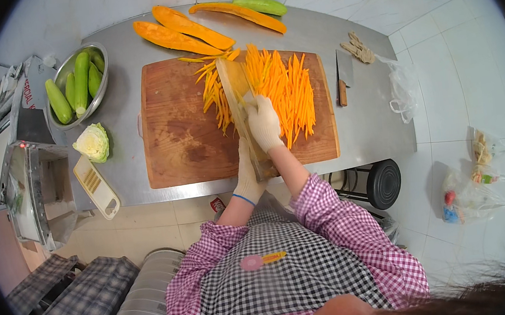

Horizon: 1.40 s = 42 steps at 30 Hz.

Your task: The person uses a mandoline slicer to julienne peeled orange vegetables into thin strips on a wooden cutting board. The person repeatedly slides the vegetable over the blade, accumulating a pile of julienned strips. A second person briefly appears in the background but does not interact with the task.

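Note:
A long, board-like slicer (228,86), seemingly a wooden mandoline, stands tilted over the wooden cutting board (174,119). My left hand (243,170), in a knit glove, grips its left edge near the lower end. Against the slicer's face is my right hand (263,121), also gloved, with curled fingers; whether they hold a piece is hidden. Orange strips (294,93), seemingly pumpkin or squash, lie in a broad pile to the right. Another heap of strips (214,94) lies at the slicer's left side.
Long orange squash pieces (192,27) and a green zucchini (259,6) lie along the back. At left are a steel bowl (105,76) of zucchini, a cut cabbage (92,143) and a plastic grater (94,183). A cleaver (343,76), gloves (358,48) and a plastic bag (401,89) lie right.

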Each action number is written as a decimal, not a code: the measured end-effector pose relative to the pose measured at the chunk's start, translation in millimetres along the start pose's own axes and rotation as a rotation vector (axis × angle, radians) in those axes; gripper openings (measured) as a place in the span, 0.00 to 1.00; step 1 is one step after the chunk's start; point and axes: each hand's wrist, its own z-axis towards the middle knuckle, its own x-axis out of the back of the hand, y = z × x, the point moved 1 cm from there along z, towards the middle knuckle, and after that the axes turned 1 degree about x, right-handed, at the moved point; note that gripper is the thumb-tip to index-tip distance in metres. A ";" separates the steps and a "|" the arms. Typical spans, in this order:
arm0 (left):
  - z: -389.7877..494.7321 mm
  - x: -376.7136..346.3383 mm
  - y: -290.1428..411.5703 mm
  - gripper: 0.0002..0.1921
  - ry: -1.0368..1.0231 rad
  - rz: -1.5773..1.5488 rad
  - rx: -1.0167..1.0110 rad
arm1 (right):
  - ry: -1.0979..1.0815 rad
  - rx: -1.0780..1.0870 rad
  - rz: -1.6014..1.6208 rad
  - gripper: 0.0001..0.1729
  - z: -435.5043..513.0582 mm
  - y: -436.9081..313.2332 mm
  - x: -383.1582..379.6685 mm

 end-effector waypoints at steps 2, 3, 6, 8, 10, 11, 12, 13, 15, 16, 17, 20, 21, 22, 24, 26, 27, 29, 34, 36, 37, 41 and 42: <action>5.2 3.8 -3.8 0.40 -0.021 -0.041 0.010 | -0.014 -0.026 0.102 0.09 24.2 6.7 -9.4; 7.6 5.2 -5.1 0.40 -0.036 -0.066 0.005 | -0.013 -0.010 0.058 0.09 35.5 9.8 -12.7; 10.2 7.5 -9.3 0.39 -0.028 -0.088 -0.001 | -0.037 0.002 -0.054 0.10 68.6 12.7 -13.8; 10.2 7.0 -8.4 0.38 -0.038 -0.066 -0.038 | -0.195 -0.059 0.067 0.11 75.0 13.1 -5.4; 9.8 5.5 -6.2 0.37 -0.087 -0.043 -0.108 | -0.270 -0.034 0.090 0.14 66.9 13.5 8.6; 9.6 5.2 -5.4 0.37 -0.070 -0.067 -0.113 | -0.313 0.001 0.047 0.14 58.5 14.7 16.4; 9.2 4.8 -4.9 0.36 -0.049 -0.092 -0.114 | -0.352 0.010 0.003 0.15 45.3 17.7 24.4; 8.7 4.7 -4.8 0.35 0.002 -0.128 -0.098 | -0.398 -0.006 -0.052 0.16 31.1 21.1 30.1; 7.9 3.4 -4.3 0.35 0.018 -0.094 -0.097 | -0.385 0.074 -0.084 0.16 5.3 25.7 35.8; 7.7 2.5 -4.0 0.35 0.037 -0.077 -0.089 | -0.375 0.126 -0.095 0.17 -1.6 27.1 37.1; 7.5 1.5 -3.8 0.35 0.029 -0.081 -0.092 | -0.347 0.082 -0.071 0.17 -5.9 28.7 37.0; 6.4 -0.8 -3.8 0.35 0.009 -0.092 -0.097 | -0.260 0.010 -0.018 0.17 6.5 26.5 31.4; 6.1 -1.1 -3.8 0.34 0.002 -0.094 -0.092 | -0.228 -0.020 -0.033 0.17 17.8 23.8 29.2; 5.8 -1.0 -3.8 0.34 0.013 -0.091 -0.095 | -0.189 -0.057 -0.053 0.18 29.6 20.8 27.4; 5.8 -0.5 -3.7 0.34 -0.008 -0.089 -0.073 | -0.272 -0.035 -0.125 0.18 50.0 13.4 22.9; 6.2 0.9 -2.8 0.33 -0.025 -0.085 -0.086 | -0.325 0.028 -0.159 0.17 57.4 7.5 23.2; 6.5 1.9 -2.1 0.33 -0.042 -0.086 -0.105 | -0.340 0.084 -0.156 0.17 56.1 4.8 24.0; 7.3 4.3 -1.3 0.32 -0.044 -0.090 -0.108 | -0.362 0.131 -0.143 0.16 47.5 0.2 25.2; 9.2 7.0 -2.1 0.32 0.006 -0.105 -0.079 | -0.356 0.106 -0.119 0.16 22.0 -14.1 26.2; 9.6 6.5 -2.3 0.33 -0.027 -0.105 -0.083 | -0.372 0.091 -0.078 0.18 14.9 -18.4 31.5; 9.7 6.6 -2.1 0.33 -0.031 -0.107 -0.081 | -0.368 0.124 -0.026 0.20 10.4 -19.8 35.6; 8.5 8.6 -0.4 0.36 -0.075 -0.100 -0.053 | -0.386 0.002 0.069 0.17 -29.1 -6.3 66.7; 8.1 9.1 0.0 0.38 -0.099 -0.080 -0.055 | -0.424 -0.038 0.085 0.16 -40.1 -1.7 71.2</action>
